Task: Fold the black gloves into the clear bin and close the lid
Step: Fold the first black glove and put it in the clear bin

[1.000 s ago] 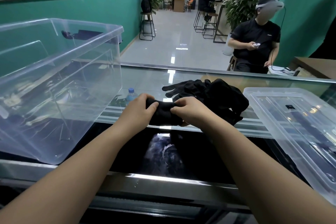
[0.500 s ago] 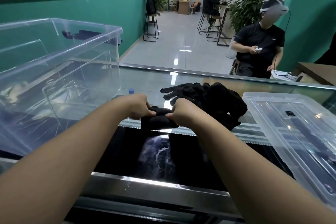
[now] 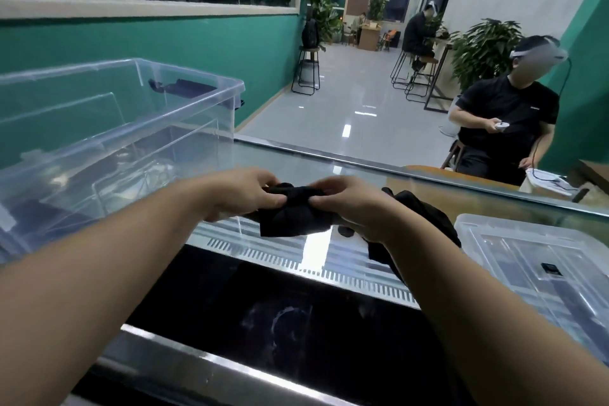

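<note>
Both hands hold one folded black glove (image 3: 293, 216) lifted above the glass counter. My left hand (image 3: 244, 193) grips its left end and my right hand (image 3: 349, 204) pinches its right end. A pile of other black gloves (image 3: 425, 211) lies on the counter behind my right wrist, partly hidden by it. The clear bin (image 3: 184, 99) stands open at the left, just beside my left forearm. Its clear lid (image 3: 527, 241) lies flat on the counter at the right.
The glass counter (image 3: 296, 158) has a metal far edge and a vented metal strip below my hands. A seated person in a headset is beyond the counter at the right. Stools, plants and a tiled floor lie further back.
The folded glove has been raised off the counter and carried slightly left, away from the pile. Both hands kept their hold on it. The view tilted upward.
</note>
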`<state>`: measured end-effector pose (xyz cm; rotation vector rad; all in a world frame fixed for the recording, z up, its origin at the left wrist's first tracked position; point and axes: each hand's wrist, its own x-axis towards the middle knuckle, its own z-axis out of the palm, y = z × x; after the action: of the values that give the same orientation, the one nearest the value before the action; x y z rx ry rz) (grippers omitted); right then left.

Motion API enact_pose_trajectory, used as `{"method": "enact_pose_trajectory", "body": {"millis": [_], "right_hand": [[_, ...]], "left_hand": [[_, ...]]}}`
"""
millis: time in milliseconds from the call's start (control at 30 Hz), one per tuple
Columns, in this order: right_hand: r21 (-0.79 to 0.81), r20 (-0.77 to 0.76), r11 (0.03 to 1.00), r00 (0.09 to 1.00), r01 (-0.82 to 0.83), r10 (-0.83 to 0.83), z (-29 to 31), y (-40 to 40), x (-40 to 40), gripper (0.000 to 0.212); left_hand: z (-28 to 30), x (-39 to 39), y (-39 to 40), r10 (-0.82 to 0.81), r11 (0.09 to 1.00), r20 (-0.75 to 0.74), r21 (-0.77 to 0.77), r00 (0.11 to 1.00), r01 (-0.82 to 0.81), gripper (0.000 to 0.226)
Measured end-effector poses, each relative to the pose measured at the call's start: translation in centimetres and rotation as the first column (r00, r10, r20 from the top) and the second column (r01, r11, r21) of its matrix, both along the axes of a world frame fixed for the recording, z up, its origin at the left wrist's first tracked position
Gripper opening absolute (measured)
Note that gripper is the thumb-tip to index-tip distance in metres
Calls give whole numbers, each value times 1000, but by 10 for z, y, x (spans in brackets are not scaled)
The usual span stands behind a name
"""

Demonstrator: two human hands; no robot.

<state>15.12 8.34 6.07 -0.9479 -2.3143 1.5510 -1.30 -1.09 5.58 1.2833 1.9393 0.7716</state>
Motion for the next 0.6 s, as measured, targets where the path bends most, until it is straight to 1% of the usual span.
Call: {"method": "enact_pose_trajectory", "body": {"millis": [67, 133, 233, 267, 300, 367, 400, 433, 500, 533, 600], "right_hand": [[-73, -73, 997, 997, -13, 8, 17, 1, -5, 26], [-163, -181, 986, 983, -31, 1, 31, 0, -12, 33], [-183, -340, 983, 940, -32, -33, 50, -4, -22, 34], [-171, -360, 985, 932, -35, -29, 55, -5, -25, 33], [-137, -337, 990, 941, -30, -18, 60, -6, -28, 31], [-55, -196, 998, 980, -38, 26, 70, -9, -32, 26], [-65, -154, 996, 986, -65, 55, 75, -12, -34, 25], [-111, -163, 989, 983, -99, 80, 80, -15, -36, 25], [-242, -292, 958, 953, -154, 79, 86, -19, -43, 27], [-277, -375, 946, 926, -166, 52, 89, -21, -47, 26], [-292, -506, 944, 862, -153, -17, 94, -22, -59, 24]], "left_hand": [[25, 0, 2, 26, 999, 47, 44, 999, -28, 7], [49, -1, 3, 33, 996, 74, 78, 997, -39, 15], [80, 0, 4, 28, 994, 54, 104, 998, -34, 17], [89, 0, 2, 26, 993, 49, 110, 998, -31, 18], [97, -2, -1, 23, 993, 44, 114, 999, -28, 19], [110, -9, -7, 24, 992, 37, 121, 999, -28, 22], [115, -13, -11, 28, 992, 29, 120, 999, -31, 22], [120, -17, -14, 33, 992, 17, 121, 999, -35, 21], [129, -26, -19, 26, 991, 11, 134, 1000, -28, 21], [133, -31, -22, 18, 989, 22, 148, 1000, -21, 22], [143, -42, -26, -1, 983, 62, 185, 998, -10, 24]]}}
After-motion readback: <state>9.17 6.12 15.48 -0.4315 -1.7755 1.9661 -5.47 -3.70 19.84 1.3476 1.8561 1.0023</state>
